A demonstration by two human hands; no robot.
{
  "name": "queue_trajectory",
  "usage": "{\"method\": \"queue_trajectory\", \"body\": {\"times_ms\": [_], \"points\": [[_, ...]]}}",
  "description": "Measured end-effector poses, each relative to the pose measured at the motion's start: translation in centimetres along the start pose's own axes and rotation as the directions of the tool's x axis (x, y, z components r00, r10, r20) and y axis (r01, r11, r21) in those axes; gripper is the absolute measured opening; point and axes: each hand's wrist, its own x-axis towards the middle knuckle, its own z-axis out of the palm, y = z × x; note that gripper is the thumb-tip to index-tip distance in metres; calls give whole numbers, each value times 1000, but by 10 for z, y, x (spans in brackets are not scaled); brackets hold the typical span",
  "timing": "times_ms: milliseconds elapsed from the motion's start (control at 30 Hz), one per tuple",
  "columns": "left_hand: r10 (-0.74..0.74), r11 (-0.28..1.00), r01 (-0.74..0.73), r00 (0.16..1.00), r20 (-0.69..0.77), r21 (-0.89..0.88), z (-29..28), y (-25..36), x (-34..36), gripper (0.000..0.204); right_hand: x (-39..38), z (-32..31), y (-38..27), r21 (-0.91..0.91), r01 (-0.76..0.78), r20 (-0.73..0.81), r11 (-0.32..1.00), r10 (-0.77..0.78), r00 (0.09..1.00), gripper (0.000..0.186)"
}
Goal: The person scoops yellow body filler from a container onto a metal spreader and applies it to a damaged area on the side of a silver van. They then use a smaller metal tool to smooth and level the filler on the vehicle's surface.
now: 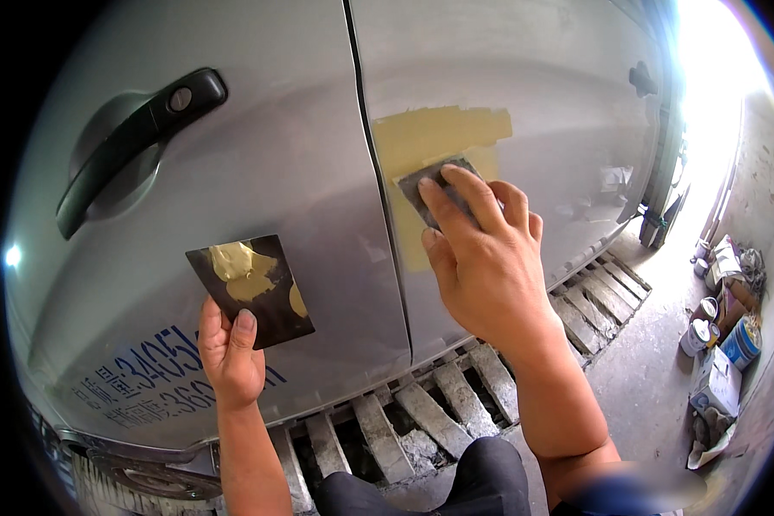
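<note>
My left hand (232, 348) grips a dark square plate (279, 314) by its lower edge, thumb on top. A lump of yellow putty (242, 262) sits on that plate, with another smear near its right edge. In my right hand (494, 249) is a thin dark grey spreader (421, 191), fingers pressed along its back. Its blade lies against a patch of yellow putty (439, 129) on the grey vehicle panel (568, 95). The patch runs along the right side of the dark vertical seam and continues below the spreader, partly hidden by my fingers.
A black door handle (142, 146) juts out at the upper left. Beneath the vehicle runs a slatted concrete grate (421, 413). Paint cans and buckets (740, 342) and a white box (715, 383) line the wall on the right. My knees (490, 473) show at the bottom.
</note>
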Motion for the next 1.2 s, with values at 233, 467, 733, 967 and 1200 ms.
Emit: {"method": "queue_trajectory", "body": {"times_ms": [233,467,733,967,1200], "points": [[4,1000,-5,998,57,6,-7,-4,-1,45,1,3,-2,-8,16,7,1000,-16,1000,38],[-1,1000,1,1000,-17,0,-1,-3,-2,43,8,5,-5,1,17,-17,1000,-17,1000,38],[25,1000,-25,1000,-8,-2,-7,-7,-6,45,0,8,-3,-12,35,23,999,-35,999,39],[25,1000,-25,999,-45,-8,-6,-8,-6,45,-10,13,0,-4,41,45,999,-41,998,42],[11,1000,-12,1000,-21,-14,-8,-9,-5,46,-23,23,3,8,36,50,999,-36,998,44]]}}
